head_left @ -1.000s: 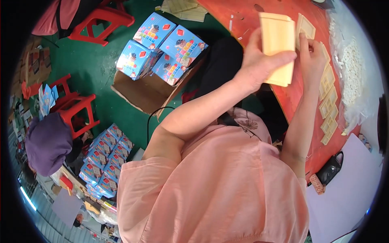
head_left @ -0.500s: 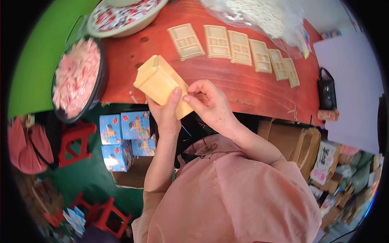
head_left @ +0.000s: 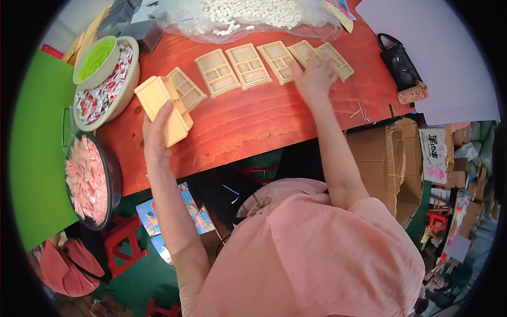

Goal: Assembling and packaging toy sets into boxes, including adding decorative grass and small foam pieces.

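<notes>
Moved: since 0.5 s ago both hands were on the tray stack at chest; now right hand's gone out to the row, left keeps the stack alone. Row shows 5 trays flat plus one under the stack.
Far left: two bowls past worktop edge – black bowl [head_left: 112,185] of pink packets, white bowl [head_left: 129,79] of red/white packets w/ a green bowl [head_left: 97,58] inside.
Left hand [head_left: 156,134]: fingers clamped on tray stack [head_left: 161,108], thumb up its face; stack tilted, touching worktop [head_left: 253,119] just left of the row.
Row: beige compartment trays [head_left: 248,66] side by side, running right from the stack.
Right hand [head_left: 315,79]: fingers spread, flat, holding nothing; resting on/over the rightmost trays [head_left: 322,55] – can't tell if pressing or just touching.
Behind row: clear bag of white pieces [head_left: 253,13].
Right of row: black pouch [head_left: 398,55], well apart.
Step (my read): laying trays out in a line, right hand squaring the far end.
Next calls for: peel one tray off the stack, set it in line w/o nudging neighbours.
</notes>
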Tool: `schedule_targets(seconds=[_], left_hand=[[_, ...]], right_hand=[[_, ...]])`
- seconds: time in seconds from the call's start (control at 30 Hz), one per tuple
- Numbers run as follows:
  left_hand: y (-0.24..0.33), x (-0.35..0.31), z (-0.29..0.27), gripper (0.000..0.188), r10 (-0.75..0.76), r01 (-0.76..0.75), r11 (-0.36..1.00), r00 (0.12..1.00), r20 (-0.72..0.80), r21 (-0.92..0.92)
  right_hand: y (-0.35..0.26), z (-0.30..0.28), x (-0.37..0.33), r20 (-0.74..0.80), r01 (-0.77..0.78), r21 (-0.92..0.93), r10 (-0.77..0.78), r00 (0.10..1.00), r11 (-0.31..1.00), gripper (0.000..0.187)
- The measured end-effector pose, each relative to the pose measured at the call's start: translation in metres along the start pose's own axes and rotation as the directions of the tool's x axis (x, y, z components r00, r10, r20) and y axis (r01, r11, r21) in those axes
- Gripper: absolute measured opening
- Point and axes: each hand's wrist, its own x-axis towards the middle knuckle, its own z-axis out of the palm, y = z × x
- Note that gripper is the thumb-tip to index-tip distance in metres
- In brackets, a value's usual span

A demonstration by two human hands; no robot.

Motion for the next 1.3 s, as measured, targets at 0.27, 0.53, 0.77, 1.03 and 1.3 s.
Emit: schedule_targets(seconds=[0.27, 0.53, 0.77, 1.03, 1.3], left_hand=[[0.004, 0.018, -0.001, 0.075, -0.082, 0.079, 0.994, 0.996, 0.038, 0.076], [0.006, 0.007, 0.000, 0.066, -0.062, 0.062, 0.998, 0.998, -0.021, -0.008], [0.003, -0.018, -0.021, 0.062, -0.007, -0.033, 0.985, 0.973, -0.231, -0.169], [-0.017, -0.076, -0.048, 0.061, -0.062, 0.004, 0.961, 0.978, -0.201, -0.278], [-0.029, -0.072, 0.035, 0.066, -0.081, 0.077, 0.960, 0.997, -0.002, -0.270]], right_hand=[[0.051, 0.014, 0.037, 0.246, -0.188, -0.078, 0.201, 0.948, 0.979, 0.074], [-0.045, -0.015, 0.011, 0.045, 0.313, 0.139, -0.322, 0.946, 0.940, 0.042], [-0.180, -0.012, -0.076, -0.030, 0.703, 0.563, -0.839, 0.543, 0.435, 0.028], [-0.113, -0.071, -0.144, -0.075, 0.670, 0.718, -0.936, 0.344, 0.189, 0.027], [-0.058, -0.061, -0.110, 0.019, 0.622, 0.710, -0.892, 0.451, 0.330, 0.024]])
